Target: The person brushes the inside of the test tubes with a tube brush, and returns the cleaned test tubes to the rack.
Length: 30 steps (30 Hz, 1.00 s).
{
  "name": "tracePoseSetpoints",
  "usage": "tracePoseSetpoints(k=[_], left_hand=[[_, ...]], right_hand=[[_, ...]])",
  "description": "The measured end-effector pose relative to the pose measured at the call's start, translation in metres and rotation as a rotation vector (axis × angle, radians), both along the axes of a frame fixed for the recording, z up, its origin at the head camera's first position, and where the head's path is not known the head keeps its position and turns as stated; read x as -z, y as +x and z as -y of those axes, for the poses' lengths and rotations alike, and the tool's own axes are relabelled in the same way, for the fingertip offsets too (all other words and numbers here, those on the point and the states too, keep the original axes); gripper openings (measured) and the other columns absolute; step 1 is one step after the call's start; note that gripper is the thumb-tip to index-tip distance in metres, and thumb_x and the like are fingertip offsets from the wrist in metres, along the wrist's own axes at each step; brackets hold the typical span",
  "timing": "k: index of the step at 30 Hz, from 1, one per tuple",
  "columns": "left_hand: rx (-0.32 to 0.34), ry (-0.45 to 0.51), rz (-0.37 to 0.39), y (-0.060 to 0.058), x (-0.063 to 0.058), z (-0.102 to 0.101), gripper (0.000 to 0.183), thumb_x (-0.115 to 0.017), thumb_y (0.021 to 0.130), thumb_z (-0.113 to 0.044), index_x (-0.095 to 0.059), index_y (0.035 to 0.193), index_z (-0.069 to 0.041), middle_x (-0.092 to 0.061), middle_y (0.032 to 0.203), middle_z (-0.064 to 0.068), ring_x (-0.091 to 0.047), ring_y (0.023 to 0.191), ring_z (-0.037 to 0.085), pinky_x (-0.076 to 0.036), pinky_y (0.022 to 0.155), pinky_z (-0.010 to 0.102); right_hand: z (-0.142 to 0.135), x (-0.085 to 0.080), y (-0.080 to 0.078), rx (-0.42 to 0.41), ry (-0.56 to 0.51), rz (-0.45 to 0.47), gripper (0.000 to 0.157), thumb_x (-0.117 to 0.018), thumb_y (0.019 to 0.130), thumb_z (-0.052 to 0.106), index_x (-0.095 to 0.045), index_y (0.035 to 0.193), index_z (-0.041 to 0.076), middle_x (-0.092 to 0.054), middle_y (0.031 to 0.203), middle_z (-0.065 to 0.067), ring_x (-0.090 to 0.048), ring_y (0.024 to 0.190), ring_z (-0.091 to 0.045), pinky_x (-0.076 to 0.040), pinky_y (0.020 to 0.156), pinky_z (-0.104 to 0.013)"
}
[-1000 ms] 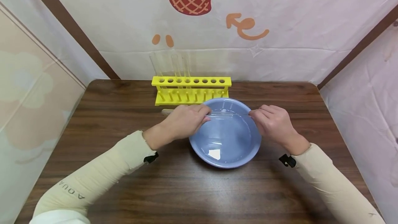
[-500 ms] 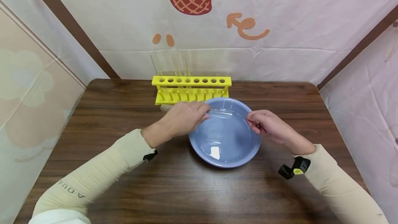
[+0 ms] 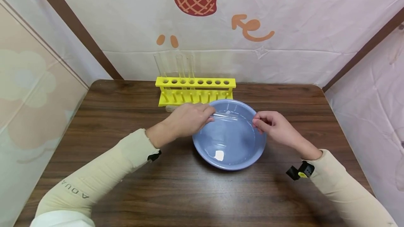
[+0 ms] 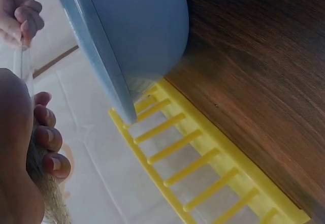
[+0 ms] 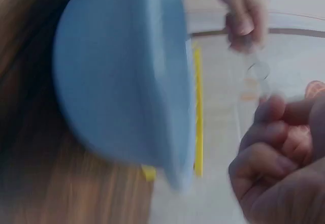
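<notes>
My left hand (image 3: pixel 190 119) grips a clear glass test tube (image 3: pixel 225 116) lying almost level over the blue basin (image 3: pixel 228 166). Bristles of a test tube brush (image 3: pixel 170 108) show beyond the little-finger side of that hand; the left wrist view shows the bristles (image 4: pixel 53 201) below the curled fingers. Glass hides whether every bristle sits inside. My right hand (image 3: pixel 274 126) is at the basin's right rim, thumb and fingertips pinching the brush's thin wire handle, which is barely visible. The tube's round mouth (image 5: pixel 259 70) faces the right hand.
A yellow test tube rack (image 3: pixel 195 82) stands behind the basin, with three clear tubes (image 3: pixel 180 66) in its left holes, the leftmost leaning. Light reflects off what looks like water in the basin. A printed cloth (image 3: pixel 126 23) hangs behind the brown wooden table (image 3: pixel 202 199).
My right hand has rolled at the wrist, bringing its thumb and curled fingers into view, and it shifts slightly at the rim. The left hand keeps its grip on the test tube, nearly still.
</notes>
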State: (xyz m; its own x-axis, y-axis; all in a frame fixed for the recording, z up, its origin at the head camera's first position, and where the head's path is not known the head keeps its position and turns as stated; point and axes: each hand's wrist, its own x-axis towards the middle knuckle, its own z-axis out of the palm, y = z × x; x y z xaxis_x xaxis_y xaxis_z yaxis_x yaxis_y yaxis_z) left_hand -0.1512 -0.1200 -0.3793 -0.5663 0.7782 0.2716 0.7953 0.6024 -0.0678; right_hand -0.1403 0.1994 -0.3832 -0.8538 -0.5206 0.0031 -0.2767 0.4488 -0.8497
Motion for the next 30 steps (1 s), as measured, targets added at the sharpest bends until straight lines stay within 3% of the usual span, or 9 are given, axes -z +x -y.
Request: tracePoseSetpoints(k=[7,14,17,22,30], left_hand=[[0.027,0.015,0.016,0.000,-0.003,0.000,0.023,-0.057,0.106,-0.028,-0.062,0.114,-0.007,-0.069,0.096,0.003,-0.068,0.081,0.018,-0.056,0.063,0.035],[0.030,-0.007,0.057,0.001,-0.003,0.000,0.023,-0.056,0.106,-0.030,-0.063,0.113,-0.008,-0.069,0.097,0.001,-0.068,0.084,0.016,-0.056,0.067,0.034],[0.014,-0.007,0.063,0.001,-0.003,0.002,0.024,-0.055,0.106,-0.030,-0.063,0.114,-0.008,-0.069,0.097,0.001,-0.068,0.083,0.016,-0.057,0.066,0.034],[-0.016,0.014,0.054,0.000,-0.003,0.010,0.021,-0.058,0.105,-0.029,-0.062,0.110,-0.009,-0.069,0.093,0.002,-0.066,0.076,0.017,-0.055,0.059,0.034],[-0.032,0.012,0.057,0.000,-0.005,0.017,0.023,-0.057,0.105,-0.031,-0.061,0.110,-0.008,-0.066,0.090,0.003,-0.063,0.072,0.018,-0.053,0.056,0.035]], right_hand=[[-0.010,0.013,-0.001,-0.066,0.009,-0.386,0.017,-0.066,0.097,-0.001,-0.067,0.089,0.014,-0.050,0.071,0.008,-0.044,0.057,-0.007,-0.037,0.051,-0.022],[-0.016,0.019,-0.007,-0.118,0.078,-0.792,0.013,-0.066,0.086,-0.002,-0.067,0.087,0.011,-0.052,0.074,0.009,-0.044,0.064,-0.002,-0.037,0.054,-0.018],[-0.018,0.021,-0.008,-0.096,0.101,-0.898,0.010,-0.059,0.087,0.005,-0.067,0.084,0.011,-0.051,0.072,0.008,-0.044,0.064,-0.003,-0.037,0.053,-0.020],[-0.024,0.025,-0.011,-0.031,0.135,-1.051,0.022,-0.047,0.089,0.013,-0.065,0.078,0.015,-0.048,0.068,0.010,-0.043,0.064,-0.004,-0.034,0.049,-0.020],[-0.039,0.028,-0.013,-0.020,0.208,-1.243,0.024,-0.045,0.093,0.011,-0.061,0.076,0.012,-0.054,0.068,0.005,-0.045,0.060,-0.009,-0.036,0.046,-0.025]])
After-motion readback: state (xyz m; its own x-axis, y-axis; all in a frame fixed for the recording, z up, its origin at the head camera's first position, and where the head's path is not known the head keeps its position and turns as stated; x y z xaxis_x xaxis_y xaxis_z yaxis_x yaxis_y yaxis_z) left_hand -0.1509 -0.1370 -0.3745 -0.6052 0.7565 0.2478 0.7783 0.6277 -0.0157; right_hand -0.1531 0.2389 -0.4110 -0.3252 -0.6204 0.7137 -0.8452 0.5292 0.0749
